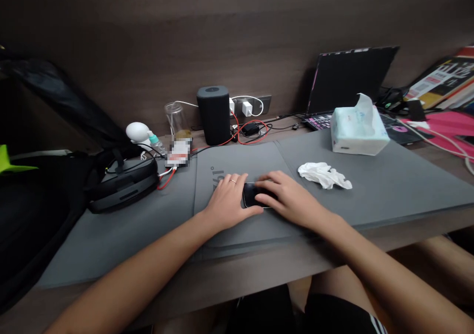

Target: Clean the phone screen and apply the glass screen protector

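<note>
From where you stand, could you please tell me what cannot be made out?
All in the head view:
Phone: its right part, largely covered by the right hand.
Charging device: its screen, blurred by pixelation.
Keyboard: partly hidden behind the tissue pack.
Green object: cut off by the left edge.
Books: cut off by the right edge.

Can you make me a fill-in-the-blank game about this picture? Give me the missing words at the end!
1. The person's left hand has a ____ on one finger.
2. The ____ hand covers more of the dark phone.
3. The tissue pack stands in front of an open ____.
4. As the camera sees it, the dark speaker stands to the ____ of the tissue pack.

Missing words: ring; right; laptop; left.
</note>
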`<state>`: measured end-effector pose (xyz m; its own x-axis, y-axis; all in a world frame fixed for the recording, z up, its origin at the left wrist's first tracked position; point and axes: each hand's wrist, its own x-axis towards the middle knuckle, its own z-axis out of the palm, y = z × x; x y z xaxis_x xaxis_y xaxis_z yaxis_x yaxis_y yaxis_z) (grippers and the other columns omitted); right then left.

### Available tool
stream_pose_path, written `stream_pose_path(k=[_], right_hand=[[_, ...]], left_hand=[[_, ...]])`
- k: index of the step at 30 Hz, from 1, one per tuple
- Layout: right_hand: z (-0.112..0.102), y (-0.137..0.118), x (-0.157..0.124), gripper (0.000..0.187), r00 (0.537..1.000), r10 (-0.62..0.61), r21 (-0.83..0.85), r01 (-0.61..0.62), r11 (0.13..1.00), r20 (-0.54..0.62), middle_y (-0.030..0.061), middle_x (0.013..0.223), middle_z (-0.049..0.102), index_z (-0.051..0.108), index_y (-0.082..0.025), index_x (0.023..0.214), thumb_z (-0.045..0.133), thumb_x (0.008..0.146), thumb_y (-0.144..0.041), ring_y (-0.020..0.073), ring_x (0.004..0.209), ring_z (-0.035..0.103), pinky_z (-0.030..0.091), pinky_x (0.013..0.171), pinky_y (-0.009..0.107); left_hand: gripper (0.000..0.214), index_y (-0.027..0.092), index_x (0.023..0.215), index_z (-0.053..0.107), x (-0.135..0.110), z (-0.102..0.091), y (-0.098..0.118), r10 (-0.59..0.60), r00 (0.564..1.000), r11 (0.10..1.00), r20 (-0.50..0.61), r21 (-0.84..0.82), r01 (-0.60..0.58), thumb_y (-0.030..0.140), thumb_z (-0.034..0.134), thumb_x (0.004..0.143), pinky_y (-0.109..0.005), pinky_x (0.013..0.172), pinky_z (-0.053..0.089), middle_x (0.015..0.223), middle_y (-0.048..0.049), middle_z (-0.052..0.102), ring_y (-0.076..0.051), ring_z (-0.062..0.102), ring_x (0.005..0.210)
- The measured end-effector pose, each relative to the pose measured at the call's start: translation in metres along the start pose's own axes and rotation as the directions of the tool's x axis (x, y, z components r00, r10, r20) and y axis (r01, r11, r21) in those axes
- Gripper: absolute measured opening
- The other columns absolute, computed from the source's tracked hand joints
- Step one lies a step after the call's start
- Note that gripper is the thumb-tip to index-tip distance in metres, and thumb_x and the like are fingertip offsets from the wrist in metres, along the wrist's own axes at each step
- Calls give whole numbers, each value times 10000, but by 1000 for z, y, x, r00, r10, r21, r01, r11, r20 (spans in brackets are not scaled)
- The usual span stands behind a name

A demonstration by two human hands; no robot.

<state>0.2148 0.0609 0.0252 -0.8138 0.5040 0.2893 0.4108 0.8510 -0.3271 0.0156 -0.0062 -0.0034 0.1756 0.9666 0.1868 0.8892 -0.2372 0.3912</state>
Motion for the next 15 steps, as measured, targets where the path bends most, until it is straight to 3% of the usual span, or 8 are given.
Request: stream_pose_path(k=[4,8,15], right_hand=[[18,-8,13,447,999,-25,3,25,1000,32,151,1107,645,652,-156,1211,505,979,-509,286,1000,586,492,889,460],[22,-6,19,449,999,-29,-48,30,998,31,138,1018,633,649,-151,1162,500,974,-531,276,915,570,491,825,448],[22,-9,23,395,999,-30,-46,30,998,12,135,989,625,630,-177,1068,501,969,-537,271,864,552,487,767,441]], left_hand=[[950,146,1473,298,0,1,-1,-22,1000,997,-8,-68,21,569,743,748,-517,1011,427,1354,-167,546,-366,496,1223],[879,161,1444,330,2,2,-2,8,1000,994,-12,-108,-9,498,752,750,-502,1001,440,1334,-152,570,-356,509,1209],[798,218,1422,378,3,1,-2,13,1000,990,-13,-143,-14,521,732,774,-515,986,447,1308,-116,589,-347,528,1170]])
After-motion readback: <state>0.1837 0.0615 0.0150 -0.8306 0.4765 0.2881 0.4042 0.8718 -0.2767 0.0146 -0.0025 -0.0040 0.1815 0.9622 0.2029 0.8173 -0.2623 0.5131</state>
